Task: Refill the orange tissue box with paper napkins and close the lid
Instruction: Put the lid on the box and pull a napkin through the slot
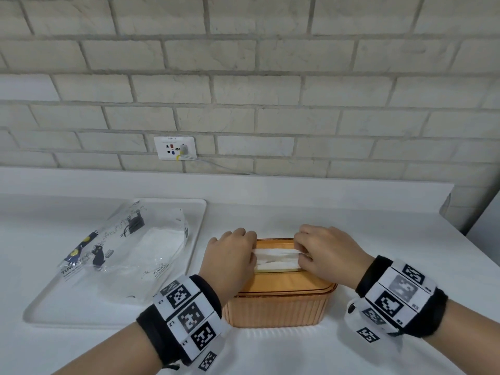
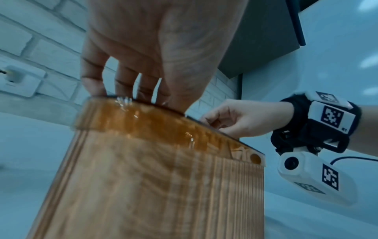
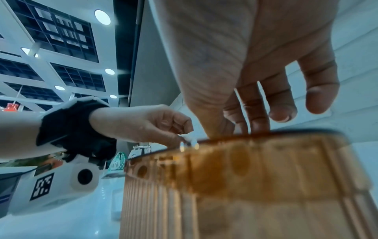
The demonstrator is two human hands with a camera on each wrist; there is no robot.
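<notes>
The orange ribbed tissue box stands on the white counter with its lid on. White paper napkins show through the long slot in the lid. My left hand rests on the lid's left end, its curled fingers pinching the napkin's left edge. My right hand pinches the napkin's right edge with thumb and fingers. In the left wrist view the left hand's fingers reach over the box rim. The right wrist view shows the right hand's fingers dipping behind the box top.
A white tray lies left of the box and holds an opened clear plastic napkin pack with some napkins inside. A wall socket with a plug and cable sits on the brick wall behind. The counter ends at the right.
</notes>
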